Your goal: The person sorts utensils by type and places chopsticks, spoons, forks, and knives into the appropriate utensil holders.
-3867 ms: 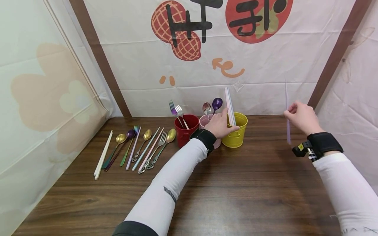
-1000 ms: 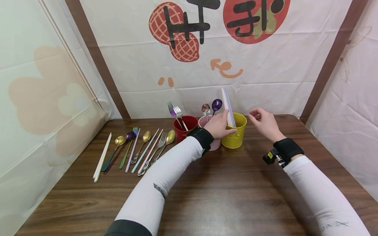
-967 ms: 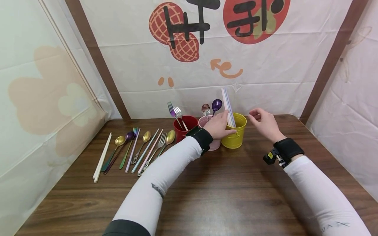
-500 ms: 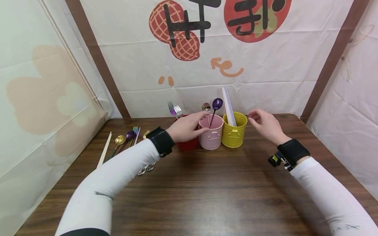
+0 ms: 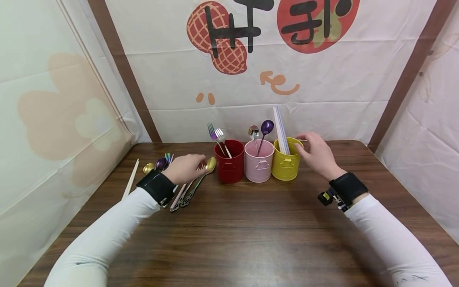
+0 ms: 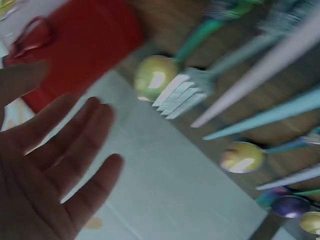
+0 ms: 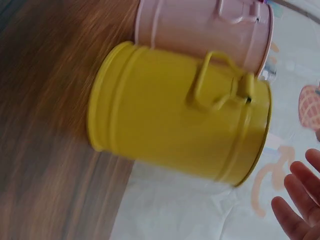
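My left hand [image 5: 186,169] hovers over the laid-out cutlery, close to a gold-bowled spoon [image 5: 210,164]. In the left wrist view its fingers [image 6: 82,145] are extended and hold nothing, with a fork [image 6: 187,95] and that spoon beyond them. At the right rim of a yellow bucket [image 5: 285,167] is my right hand [image 5: 317,155], its fingers loose and nothing in them. Several chopsticks [image 5: 281,131] lean in the yellow bucket. A pink bucket [image 5: 257,169] holds a purple spoon [image 5: 267,127] and a silver spoon [image 5: 253,132]; two forks [image 5: 221,137] stand in the red bucket [image 5: 229,169].
The three buckets stand side by side near the table's back edge, before a printed cloth. Left of them lie white chopsticks [image 5: 130,178], a gold spoon [image 5: 148,168] and a dark purple spoon [image 5: 161,164]. My left hand and forearm cover part of that row.
A lilac chopstick leaves the right hand, which moves left to the yellow bucket. My left hand lifts off the pink and yellow buckets and travels left to the cutlery.
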The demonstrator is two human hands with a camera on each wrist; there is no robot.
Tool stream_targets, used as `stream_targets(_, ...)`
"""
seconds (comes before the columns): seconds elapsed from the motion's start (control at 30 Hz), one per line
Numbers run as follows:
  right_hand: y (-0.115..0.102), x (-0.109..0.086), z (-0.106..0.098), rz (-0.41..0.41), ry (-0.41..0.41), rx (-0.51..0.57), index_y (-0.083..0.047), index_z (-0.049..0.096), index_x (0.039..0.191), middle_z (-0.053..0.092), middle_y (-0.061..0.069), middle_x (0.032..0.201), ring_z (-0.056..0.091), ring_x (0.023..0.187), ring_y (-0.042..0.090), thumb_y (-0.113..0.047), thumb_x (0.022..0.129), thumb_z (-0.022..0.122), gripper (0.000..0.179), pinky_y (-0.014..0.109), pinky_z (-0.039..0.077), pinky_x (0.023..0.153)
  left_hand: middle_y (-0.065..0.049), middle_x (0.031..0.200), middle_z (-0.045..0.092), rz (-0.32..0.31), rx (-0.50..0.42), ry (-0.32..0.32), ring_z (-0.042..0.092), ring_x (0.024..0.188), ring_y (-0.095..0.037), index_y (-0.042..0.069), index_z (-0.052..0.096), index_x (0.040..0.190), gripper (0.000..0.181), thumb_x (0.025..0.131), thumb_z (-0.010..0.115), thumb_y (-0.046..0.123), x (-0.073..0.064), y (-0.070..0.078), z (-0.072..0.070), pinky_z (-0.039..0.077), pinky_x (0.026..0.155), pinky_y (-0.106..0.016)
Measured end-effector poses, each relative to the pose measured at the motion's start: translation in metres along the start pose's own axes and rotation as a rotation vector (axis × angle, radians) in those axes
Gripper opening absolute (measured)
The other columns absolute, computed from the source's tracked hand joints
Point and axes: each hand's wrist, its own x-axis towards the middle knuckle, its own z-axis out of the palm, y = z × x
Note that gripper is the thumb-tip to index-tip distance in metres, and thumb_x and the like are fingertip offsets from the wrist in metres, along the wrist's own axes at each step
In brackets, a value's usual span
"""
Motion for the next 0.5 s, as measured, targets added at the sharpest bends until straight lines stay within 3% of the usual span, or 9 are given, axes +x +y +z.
stream_targets(0.1,-0.010,0.005,0.007,-0.030,-0.017,0.009,0.003,0.060,0.114,0.060,0.019,0.113,0.052,0.109,0.035,-0.011,0.094,0.063,0.025,0.052,0.045,0.089,-0.002,0.083,0.066,-0.018,0.081,-0.079,0.062,0.074,-0.019,0.008,0.065,0.097,0.022,0.091,0.067,0.029,-0.001,-0.008,0.015,0.051,0.064,-0.043)
stream_targets(0.23,-0.022,0.012,0.018,-0.039,-0.080,-0.003,0.001,0.058,0.118,0.058,0.019,0.117,0.051,0.112,0.034,-0.017,0.094,0.065,0.031,0.052,0.046,0.091,-0.001,0.075,0.063,-0.063,0.102,-0.144,0.062,0.071,-0.018,0.011,0.064,0.083,0.018,0.088,0.070,0.027,0.001,-0.012,0.032,0.051,0.062,-0.042)
stream_targets(0.37,-0.030,0.019,0.030,-0.021,-0.181,-0.032,0.000,0.052,0.125,0.055,0.020,0.123,0.049,0.116,0.034,-0.028,0.093,0.066,0.045,0.051,0.044,0.095,0.000,0.070,0.060,-0.102,0.123,-0.157,0.061,0.068,-0.018,0.014,0.059,0.074,0.023,0.087,0.071,0.029,0.003,-0.012,0.044,0.050,0.057,-0.040)
stream_targets(0.5,-0.035,0.023,0.042,0.017,-0.312,-0.043,0.000,0.043,0.136,0.049,0.020,0.133,0.045,0.124,0.034,-0.045,0.091,0.065,0.067,0.050,0.039,0.103,-0.007,0.080,0.066,-0.171,0.090,-0.157,0.065,0.077,-0.023,0.010,0.062,0.078,0.019,0.086,0.072,0.024,0.005,-0.011,0.048,0.052,0.063,-0.043)
